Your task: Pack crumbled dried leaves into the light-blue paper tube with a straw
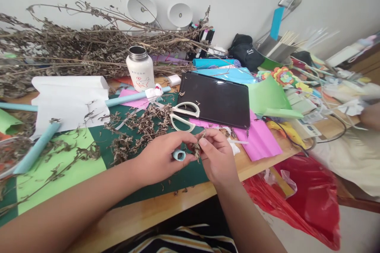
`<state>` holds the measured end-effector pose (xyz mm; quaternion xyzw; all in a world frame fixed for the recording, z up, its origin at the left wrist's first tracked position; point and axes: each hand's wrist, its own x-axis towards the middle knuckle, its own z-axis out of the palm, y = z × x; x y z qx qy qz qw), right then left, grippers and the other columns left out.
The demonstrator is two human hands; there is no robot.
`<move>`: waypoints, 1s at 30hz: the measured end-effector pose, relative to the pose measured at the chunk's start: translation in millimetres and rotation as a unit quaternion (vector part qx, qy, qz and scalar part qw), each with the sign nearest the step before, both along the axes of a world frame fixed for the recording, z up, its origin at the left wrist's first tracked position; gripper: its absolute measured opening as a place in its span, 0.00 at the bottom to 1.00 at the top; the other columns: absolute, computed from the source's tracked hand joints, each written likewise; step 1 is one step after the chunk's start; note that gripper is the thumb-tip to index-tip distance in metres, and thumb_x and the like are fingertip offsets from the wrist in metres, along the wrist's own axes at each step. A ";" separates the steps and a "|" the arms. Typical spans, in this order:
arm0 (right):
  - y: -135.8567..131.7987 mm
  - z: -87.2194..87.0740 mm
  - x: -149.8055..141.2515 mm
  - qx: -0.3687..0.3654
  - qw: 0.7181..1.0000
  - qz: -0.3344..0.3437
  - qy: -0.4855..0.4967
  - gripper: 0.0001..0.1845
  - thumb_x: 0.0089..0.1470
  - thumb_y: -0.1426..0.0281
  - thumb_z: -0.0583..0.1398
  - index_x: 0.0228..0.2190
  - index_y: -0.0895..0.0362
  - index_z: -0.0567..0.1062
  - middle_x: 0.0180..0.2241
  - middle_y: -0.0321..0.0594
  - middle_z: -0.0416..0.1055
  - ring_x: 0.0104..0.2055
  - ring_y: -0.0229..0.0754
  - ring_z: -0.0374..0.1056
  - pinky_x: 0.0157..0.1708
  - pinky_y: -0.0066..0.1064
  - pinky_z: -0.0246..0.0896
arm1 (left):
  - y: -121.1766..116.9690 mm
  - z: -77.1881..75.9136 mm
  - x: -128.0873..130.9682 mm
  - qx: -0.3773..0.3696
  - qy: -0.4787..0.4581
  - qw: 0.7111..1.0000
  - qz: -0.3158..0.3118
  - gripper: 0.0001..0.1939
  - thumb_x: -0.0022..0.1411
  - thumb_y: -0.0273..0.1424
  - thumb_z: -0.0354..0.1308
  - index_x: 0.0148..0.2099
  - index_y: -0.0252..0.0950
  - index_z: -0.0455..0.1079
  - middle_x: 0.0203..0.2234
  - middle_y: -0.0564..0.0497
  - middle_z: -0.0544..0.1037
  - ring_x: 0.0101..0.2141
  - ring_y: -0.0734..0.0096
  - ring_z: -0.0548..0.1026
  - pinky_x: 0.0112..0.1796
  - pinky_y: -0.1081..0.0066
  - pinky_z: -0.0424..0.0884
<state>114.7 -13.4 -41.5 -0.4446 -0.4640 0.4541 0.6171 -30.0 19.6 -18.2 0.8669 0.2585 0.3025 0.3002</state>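
My left hand [162,156] is closed around a short light-blue paper tube [179,155], whose open end faces me. Its thumb and fingertips meet a small bunch of dried leaves [196,149]. Pinching that same bunch from the other side is my right hand [218,154]. Just beyond the hands lie scissors [183,127] with cream handles, their blades hidden under a pile of dried leaves [148,124]. A dark green mat [190,174] is beneath, with leaf crumbs scattered on it.
A white bottle [140,69] stands uncapped beyond the leaf pile. Behind my hands lies a black tablet [215,99]. Long dried stalks [89,43] line the wall. A red plastic bag [308,197] hangs at right, near another person's arm [371,116].
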 end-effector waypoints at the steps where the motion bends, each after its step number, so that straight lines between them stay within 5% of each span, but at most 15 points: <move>1: -1.1 -0.2 -1.1 0.005 1.000 -0.005 0.010 0.04 0.47 0.71 0.55 0.29 0.51 0.65 0.24 0.29 0.66 0.20 0.29 0.61 0.19 0.22 0.60 | -0.3 -0.4 0.1 0.004 -0.011 1.000 0.005 0.10 0.54 0.26 0.53 0.40 0.38 0.60 0.30 0.56 0.70 0.26 0.81 0.68 0.29 0.81 0.63; 11: -13.2 -9.7 -0.8 0.069 0.997 -0.034 -0.032 0.11 0.46 0.75 0.57 0.33 0.50 0.71 0.32 0.33 0.70 0.33 0.33 0.66 0.33 0.26 0.64 | -0.9 2.7 2.4 -0.111 -0.087 0.986 0.090 0.02 0.53 0.27 0.53 0.31 0.34 0.65 0.25 0.54 0.71 0.26 0.77 0.69 0.29 0.78 0.65; 14: -16.6 -9.2 2.1 0.104 0.986 -0.028 -0.126 0.16 0.43 0.76 0.59 0.37 0.50 0.70 0.36 0.37 0.70 0.34 0.37 0.66 0.33 0.30 0.65 | -0.6 2.1 3.5 -0.207 -0.099 0.966 0.122 0.04 0.52 0.30 0.53 0.30 0.34 0.64 0.24 0.53 0.70 0.25 0.76 0.68 0.27 0.77 0.65; 18: -16.1 -6.4 4.8 0.160 0.958 -0.061 -0.229 0.15 0.44 0.79 0.58 0.34 0.50 0.70 0.31 0.36 0.72 0.33 0.38 0.68 0.32 0.32 0.66 | 1.5 1.3 4.8 -0.294 -0.090 0.948 0.087 0.11 0.52 0.32 0.53 0.38 0.33 0.65 0.25 0.53 0.70 0.21 0.78 0.66 0.22 0.77 0.64; 21: -14.1 -4.7 5.5 0.185 0.951 -0.072 -0.237 0.14 0.43 0.81 0.58 0.30 0.50 0.71 0.28 0.34 0.72 0.31 0.37 0.68 0.31 0.31 0.65 | 2.8 1.4 5.5 -0.265 -0.066 0.960 0.059 0.12 0.53 0.32 0.52 0.40 0.34 0.66 0.27 0.51 0.72 0.26 0.75 0.69 0.27 0.76 0.66; 24: -13.4 -5.4 5.2 0.196 0.945 -0.083 -0.247 0.13 0.42 0.81 0.59 0.28 0.51 0.71 0.26 0.33 0.71 0.28 0.36 0.67 0.29 0.30 0.64 | 2.2 1.4 5.8 -0.200 -0.067 0.976 0.045 0.06 0.54 0.29 0.51 0.32 0.33 0.68 0.27 0.50 0.74 0.29 0.73 0.71 0.32 0.75 0.66; 30: -13.7 -10.9 7.5 0.156 0.947 -0.104 -0.260 0.10 0.43 0.79 0.59 0.28 0.52 0.69 0.24 0.33 0.69 0.26 0.35 0.65 0.26 0.28 0.62 | -0.3 0.9 3.4 -0.117 -0.052 0.991 0.023 0.07 0.55 0.25 0.48 0.32 0.33 0.67 0.26 0.50 0.73 0.29 0.74 0.71 0.32 0.74 0.66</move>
